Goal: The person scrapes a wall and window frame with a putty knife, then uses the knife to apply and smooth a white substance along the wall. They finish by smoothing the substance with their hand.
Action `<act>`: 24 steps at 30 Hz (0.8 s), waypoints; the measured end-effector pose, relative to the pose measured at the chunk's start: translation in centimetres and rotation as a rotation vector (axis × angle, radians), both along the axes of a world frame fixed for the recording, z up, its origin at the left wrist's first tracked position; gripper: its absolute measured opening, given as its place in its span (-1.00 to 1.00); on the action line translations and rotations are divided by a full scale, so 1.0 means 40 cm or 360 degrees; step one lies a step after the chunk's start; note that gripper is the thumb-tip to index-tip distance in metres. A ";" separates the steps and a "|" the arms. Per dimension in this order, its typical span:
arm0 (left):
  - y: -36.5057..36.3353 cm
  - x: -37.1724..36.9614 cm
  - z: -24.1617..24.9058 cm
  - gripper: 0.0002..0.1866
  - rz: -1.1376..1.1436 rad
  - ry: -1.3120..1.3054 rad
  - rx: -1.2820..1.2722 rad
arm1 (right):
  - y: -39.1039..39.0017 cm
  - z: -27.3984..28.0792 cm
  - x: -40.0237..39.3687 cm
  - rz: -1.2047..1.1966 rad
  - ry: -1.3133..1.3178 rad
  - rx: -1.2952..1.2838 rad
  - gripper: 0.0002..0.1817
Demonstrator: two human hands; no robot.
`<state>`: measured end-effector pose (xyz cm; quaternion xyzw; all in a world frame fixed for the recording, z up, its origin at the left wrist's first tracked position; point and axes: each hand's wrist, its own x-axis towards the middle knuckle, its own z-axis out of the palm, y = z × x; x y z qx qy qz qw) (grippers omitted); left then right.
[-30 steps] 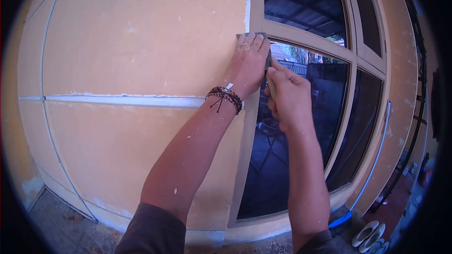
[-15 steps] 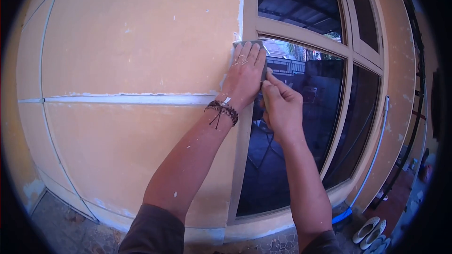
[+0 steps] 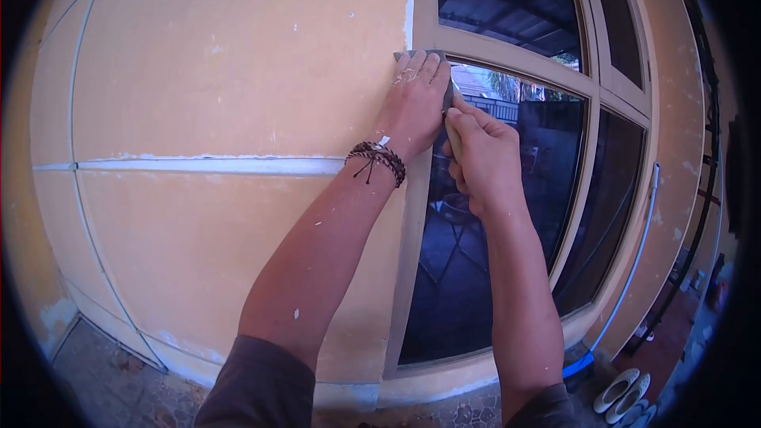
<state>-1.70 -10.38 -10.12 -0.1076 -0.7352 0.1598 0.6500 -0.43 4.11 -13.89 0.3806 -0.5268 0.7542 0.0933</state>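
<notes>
My left hand (image 3: 414,103) lies flat, fingers together, pressing the grey blade of a scraper (image 3: 411,55) against the beige window frame (image 3: 420,190) where it meets the orange wall (image 3: 238,71). Only the blade's top edge and right side show past my fingers. My right hand (image 3: 482,160) is closed around the scraper's handle just right of and below the left hand, in front of the dark glass pane (image 3: 507,214). A braided dark bracelet (image 3: 378,160) sits on my left wrist. Both forearms are flecked with white paint.
A pale horizontal groove (image 3: 198,165) crosses the wall at wrist height. Chipped white paint runs along the frame's edge above the blade. A blue-and-white pipe (image 3: 634,254) curves down the frame's right side. White sandals (image 3: 626,396) lie on the stone floor at lower right.
Both hands and the scraper slid down the frame edge half a second ago, then moved back up to about where they started.
</notes>
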 end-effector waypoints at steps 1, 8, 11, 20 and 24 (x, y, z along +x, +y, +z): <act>0.002 0.001 -0.011 -0.44 -0.0010 0.0008 0.0000 | 0.005 0.001 0.006 0.0034 -0.0048 0.0017 -0.58; -0.019 -0.004 0.012 -0.47 0.0003 0.0032 -0.0097 | -0.020 0.004 0.001 -0.0090 0.0054 -0.0009 -0.58; -0.008 -0.003 0.038 -0.50 0.0029 -0.0014 -0.0076 | 0.003 0.045 0.019 -0.0037 -0.0016 0.0036 -0.58; 0.000 0.002 0.077 -0.47 0.0018 -0.0057 -0.0008 | -0.011 0.071 -0.015 -0.0161 0.0146 0.0091 -0.58; -0.007 -0.003 0.029 -0.46 0.0050 0.0022 -0.0047 | -0.010 0.038 -0.002 -0.0217 0.0152 0.0037 -0.59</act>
